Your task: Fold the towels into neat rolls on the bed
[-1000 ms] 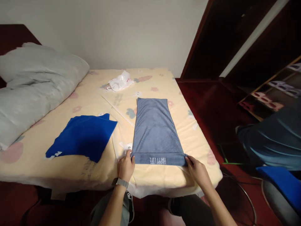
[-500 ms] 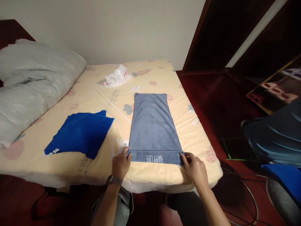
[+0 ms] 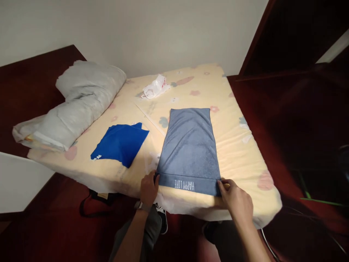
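Note:
A grey-blue towel lies spread lengthwise on the bed, slightly creased. Its near end is a band with white "HAPPY LIFE" lettering, upside down from where I look. My left hand pinches the band's left corner, fingers closed, a dark watch or band on the wrist. At the right corner, my right hand grips the cloth between thumb and fingers. To the left of the towel rests a bright blue cloth, loosely folded, with a small white mark at its left corner.
The bed has a cream sheet patterned with flowers and carrots. A white plastic bag sits toward the wall. A rumpled grey quilt lies at the left end. A black strap is on the red floor below.
My view has turned left, so the bed and cloths appear further right and more of the quilt shows. Both hands keep their hold on the towel's near corners.

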The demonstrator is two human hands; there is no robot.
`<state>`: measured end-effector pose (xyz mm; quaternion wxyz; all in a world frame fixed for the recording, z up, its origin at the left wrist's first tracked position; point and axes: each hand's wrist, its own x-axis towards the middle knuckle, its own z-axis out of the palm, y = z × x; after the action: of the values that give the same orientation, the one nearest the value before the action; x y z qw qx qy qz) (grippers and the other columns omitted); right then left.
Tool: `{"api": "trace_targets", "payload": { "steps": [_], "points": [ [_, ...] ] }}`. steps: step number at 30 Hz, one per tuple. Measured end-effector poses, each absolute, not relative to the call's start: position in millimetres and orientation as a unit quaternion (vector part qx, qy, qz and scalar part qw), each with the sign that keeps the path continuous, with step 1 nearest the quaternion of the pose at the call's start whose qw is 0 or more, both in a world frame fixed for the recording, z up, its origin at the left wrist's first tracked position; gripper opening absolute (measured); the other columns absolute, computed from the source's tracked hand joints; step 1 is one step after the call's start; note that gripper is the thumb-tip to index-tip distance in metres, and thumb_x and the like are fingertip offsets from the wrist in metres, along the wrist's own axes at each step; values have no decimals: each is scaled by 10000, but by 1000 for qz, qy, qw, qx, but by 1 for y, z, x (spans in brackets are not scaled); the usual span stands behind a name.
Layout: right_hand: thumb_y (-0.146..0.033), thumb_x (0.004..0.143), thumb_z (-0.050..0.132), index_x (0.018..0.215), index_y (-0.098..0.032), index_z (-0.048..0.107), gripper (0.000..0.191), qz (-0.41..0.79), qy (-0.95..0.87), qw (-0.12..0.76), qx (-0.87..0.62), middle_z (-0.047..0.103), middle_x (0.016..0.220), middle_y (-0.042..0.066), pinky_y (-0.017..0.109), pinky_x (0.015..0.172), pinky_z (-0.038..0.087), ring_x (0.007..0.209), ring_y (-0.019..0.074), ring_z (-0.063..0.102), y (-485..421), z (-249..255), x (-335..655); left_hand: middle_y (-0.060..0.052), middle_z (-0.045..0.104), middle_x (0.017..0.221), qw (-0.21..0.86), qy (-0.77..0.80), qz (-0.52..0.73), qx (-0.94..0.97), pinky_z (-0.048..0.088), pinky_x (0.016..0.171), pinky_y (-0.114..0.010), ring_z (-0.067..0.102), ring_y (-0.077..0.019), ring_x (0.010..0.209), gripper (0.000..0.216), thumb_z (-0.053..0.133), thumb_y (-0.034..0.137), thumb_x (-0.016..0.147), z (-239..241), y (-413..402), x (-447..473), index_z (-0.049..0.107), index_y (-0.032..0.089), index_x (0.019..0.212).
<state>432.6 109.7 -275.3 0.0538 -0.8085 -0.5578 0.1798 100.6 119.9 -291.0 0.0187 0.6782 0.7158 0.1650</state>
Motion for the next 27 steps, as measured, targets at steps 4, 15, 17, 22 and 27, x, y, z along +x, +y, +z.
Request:
{"api": "trace_targets", "payload": {
  "steps": [4, 15, 17, 22, 27],
  "points": [
    [-490, 970, 416, 1048, -246, 628, 333, 192, -546, 53, -814, 759, 886, 77, 367, 692, 421, 862, 309, 712, 110, -274, 432, -72, 728, 1005, 22, 712, 154, 685, 467, 871, -368, 659, -242, 930, 276, 512, 323, 969, -294, 127, 98, 588, 207, 1208],
    [-616, 894, 443, 1059, -294, 675, 430, 300, -428, 157, -838, 754, 1073, 24, 360, 789, 455, 1017, 306, 671, 104, -280, 433, -102, 719, 979, 42, 744, 148, 651, 449, 802, -336, 661, -265, 924, 244, 480, 352, 969, -295, 136, 100, 634, 180, 1047],
    [-634, 878, 435, 1079, -289, 677, 467, 300, -418, 159, -843, 751, 1083, 35, 366, 811, 455, 1043, 316, 660, 103, -281, 430, -92, 720, 952, 57, 743, 153, 649, 438, 781, -321, 666, -256, 907, 240, 489, 376, 963, -293, 136, 101, 629, 192, 1026],
    [-638, 852, 417, 1102, -231, 658, 535, 287, -407, 199, -844, 742, 1090, 93, 373, 811, 460, 1048, 325, 658, 105, -292, 421, -47, 693, 762, 144, 759, 160, 615, 372, 649, -273, 652, -214, 772, 304, 484, 412, 958, -290, 141, 93, 601, 211, 763],
    [-659, 820, 422, 1028, -236, 636, 518, 277, -425, 221, -833, 749, 1009, 106, 372, 726, 459, 944, 328, 680, 110, -306, 422, -6, 669, 700, 233, 755, 210, 576, 363, 612, -248, 643, -181, 694, 305, 507, 434, 942, -281, 144, 88, 570, 218, 735]
  ]
}}
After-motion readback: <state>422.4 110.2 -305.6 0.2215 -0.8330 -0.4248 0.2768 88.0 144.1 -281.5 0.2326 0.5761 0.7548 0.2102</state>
